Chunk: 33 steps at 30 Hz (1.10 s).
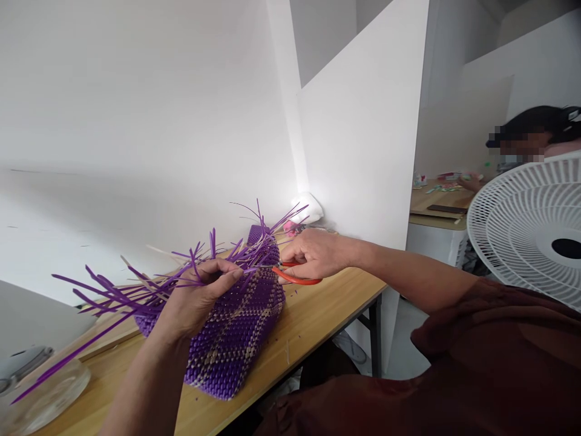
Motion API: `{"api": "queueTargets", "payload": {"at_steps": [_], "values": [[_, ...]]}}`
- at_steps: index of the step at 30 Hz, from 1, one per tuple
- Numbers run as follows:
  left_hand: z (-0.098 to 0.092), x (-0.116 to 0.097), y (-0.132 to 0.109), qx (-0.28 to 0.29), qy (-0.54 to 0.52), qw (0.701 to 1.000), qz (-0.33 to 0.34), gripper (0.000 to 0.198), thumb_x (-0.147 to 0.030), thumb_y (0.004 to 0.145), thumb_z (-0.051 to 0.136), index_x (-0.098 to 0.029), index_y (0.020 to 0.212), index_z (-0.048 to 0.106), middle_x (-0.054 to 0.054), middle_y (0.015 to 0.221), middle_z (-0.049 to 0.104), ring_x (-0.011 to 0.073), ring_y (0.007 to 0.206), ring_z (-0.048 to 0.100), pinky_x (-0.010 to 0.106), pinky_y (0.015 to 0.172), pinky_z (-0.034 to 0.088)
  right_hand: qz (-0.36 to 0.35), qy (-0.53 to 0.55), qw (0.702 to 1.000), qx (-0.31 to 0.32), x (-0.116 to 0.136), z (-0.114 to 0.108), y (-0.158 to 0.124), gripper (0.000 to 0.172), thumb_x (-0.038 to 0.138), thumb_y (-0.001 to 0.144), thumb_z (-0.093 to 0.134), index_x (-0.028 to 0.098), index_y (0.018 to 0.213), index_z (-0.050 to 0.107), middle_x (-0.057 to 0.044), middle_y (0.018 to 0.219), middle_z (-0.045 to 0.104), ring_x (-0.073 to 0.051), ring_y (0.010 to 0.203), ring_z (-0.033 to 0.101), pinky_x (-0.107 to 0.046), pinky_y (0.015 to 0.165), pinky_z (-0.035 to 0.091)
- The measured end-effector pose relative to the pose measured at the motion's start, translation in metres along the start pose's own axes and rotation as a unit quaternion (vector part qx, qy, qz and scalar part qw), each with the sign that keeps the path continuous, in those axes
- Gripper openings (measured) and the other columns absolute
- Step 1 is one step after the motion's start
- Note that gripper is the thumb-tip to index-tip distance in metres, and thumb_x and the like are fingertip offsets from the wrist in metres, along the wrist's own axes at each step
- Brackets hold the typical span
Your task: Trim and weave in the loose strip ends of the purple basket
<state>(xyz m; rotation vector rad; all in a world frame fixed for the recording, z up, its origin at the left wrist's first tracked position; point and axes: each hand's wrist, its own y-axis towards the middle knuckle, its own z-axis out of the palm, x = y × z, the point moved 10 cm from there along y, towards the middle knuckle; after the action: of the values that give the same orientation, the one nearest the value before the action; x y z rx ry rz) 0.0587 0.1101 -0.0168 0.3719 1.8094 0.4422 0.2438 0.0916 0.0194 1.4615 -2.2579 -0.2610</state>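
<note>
A purple and beige woven basket (236,330) lies on the wooden table (318,309), with many loose purple strips (109,290) sticking out along its upper edge. My left hand (200,293) pinches one thin purple strip between thumb and forefinger and holds it stretched to the right. In my right hand (313,254) are scissors with orange handles (302,280); their blades point left and meet the strip just right of my left fingertips. My fingers partly cover the blades. Small purple scraps lie on the table beside the basket.
A clear round container (54,393) stands at the table's left end beside a grey device (27,366). White walls close in the back. On the right is a large white fan (535,230), and beyond it a person (540,136) at another table.
</note>
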Motion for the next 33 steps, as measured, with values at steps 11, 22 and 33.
{"api": "queueTargets", "payload": {"at_steps": [11, 22, 33], "values": [[0.002, -0.005, -0.002, 0.009, 0.010, 1.000, 0.009, 0.024, -0.042, 0.076, 0.078, -0.020, 0.076, 0.069, 0.001, 0.073, 0.062, 0.0136, 0.067, 0.050, 0.024, 0.064, 0.039, 0.027, 0.198, 0.976, -0.090, -0.004, -0.010, 0.002, 0.033, 0.035, 0.086, 0.065, 0.021, 0.065, 0.044, 0.007, 0.057, 0.041, -0.007, 0.052, 0.035, -0.026, 0.049, 0.027], [0.019, -0.036, -0.006, 0.014, 0.002, 0.994, 0.107, 0.009, -0.020, 0.072, 0.070, -0.020, 0.081, 0.071, 0.004, 0.086, 0.069, 0.0222, 0.084, 0.064, 0.034, 0.085, 0.050, 0.024, 0.345, 0.905, -0.249, 0.025, 0.025, 0.049, 0.023, 0.032, 0.075, 0.076, 0.018, 0.093, 0.073, 0.003, 0.067, 0.059, -0.009, 0.060, 0.047, -0.024, 0.055, 0.041], [0.022, -0.034, -0.006, -0.041, -0.074, 0.995, 0.055, 0.029, -0.017, 0.060, 0.071, -0.022, 0.085, 0.057, -0.006, 0.061, 0.056, 0.0131, 0.055, 0.053, 0.023, 0.053, 0.043, 0.023, 0.316, 0.925, -0.212, 0.025, 0.033, 0.048, 0.032, 0.039, 0.065, 0.086, 0.016, 0.085, 0.076, 0.002, 0.066, 0.057, -0.009, 0.060, 0.044, -0.023, 0.055, 0.038]]}}
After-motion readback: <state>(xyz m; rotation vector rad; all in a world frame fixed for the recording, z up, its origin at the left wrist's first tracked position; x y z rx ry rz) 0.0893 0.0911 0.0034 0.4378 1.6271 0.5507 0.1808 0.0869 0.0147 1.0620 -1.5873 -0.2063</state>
